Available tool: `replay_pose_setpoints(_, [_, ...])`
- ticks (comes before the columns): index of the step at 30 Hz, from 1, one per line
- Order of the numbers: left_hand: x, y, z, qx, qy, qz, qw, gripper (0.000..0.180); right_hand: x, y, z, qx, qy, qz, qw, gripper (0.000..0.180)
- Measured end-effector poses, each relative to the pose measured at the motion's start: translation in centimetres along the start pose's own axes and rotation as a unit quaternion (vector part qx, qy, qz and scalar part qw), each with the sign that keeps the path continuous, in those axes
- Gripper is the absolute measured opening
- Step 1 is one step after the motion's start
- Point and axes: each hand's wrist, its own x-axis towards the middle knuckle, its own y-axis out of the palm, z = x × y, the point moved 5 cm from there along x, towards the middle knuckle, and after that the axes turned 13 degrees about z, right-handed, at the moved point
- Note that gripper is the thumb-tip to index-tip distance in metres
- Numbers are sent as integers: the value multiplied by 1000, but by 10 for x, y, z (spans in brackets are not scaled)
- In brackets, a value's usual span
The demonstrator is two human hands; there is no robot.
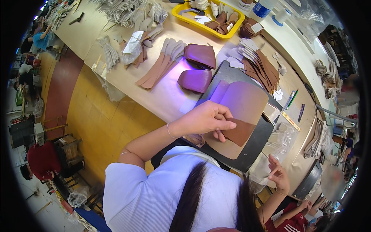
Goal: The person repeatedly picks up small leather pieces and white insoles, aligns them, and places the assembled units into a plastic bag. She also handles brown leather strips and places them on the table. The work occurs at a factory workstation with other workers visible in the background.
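Observation:
My left hand (217, 120) is closed, thumb against fingers, on the edge of a brown leather piece (240, 132). The leather piece lies over a beige rounded sheet (253, 98), which rests on a black mat (252, 149) in front of me. Off to the right of the mat, my right hand (279, 177) is raised with its fingers apart and partly curled, holding nothing that I can see. Beyond the sheet sit two stacks of dark brown leather pieces, a nearer stack (194, 81) and a farther stack (200, 56), under purplish light.
Fanned brown strips with pale ends (164, 63) lie left of the stacks, and another bundle (261, 63) lies to the right. A yellow tray (236, 31) holds leather bits at the back. Pens (292, 98), a ruler (290, 121) and clear plastic (284, 137) lie at right.

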Motion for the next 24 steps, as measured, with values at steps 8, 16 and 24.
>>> replay_pose_setpoints(8, [0,-2,2,4,-41,-53,998,20,41,29,75,89,-167,-176,966,18])
replay_pose_setpoints(16, [-1,-6,5,-17,-23,-49,998,45,118,103,133,66,-155,-78,983,16])
replay_pose_setpoints(24, [-4,-1,0,-12,-23,-60,998,46,135,108,130,36,-127,-65,989,17])
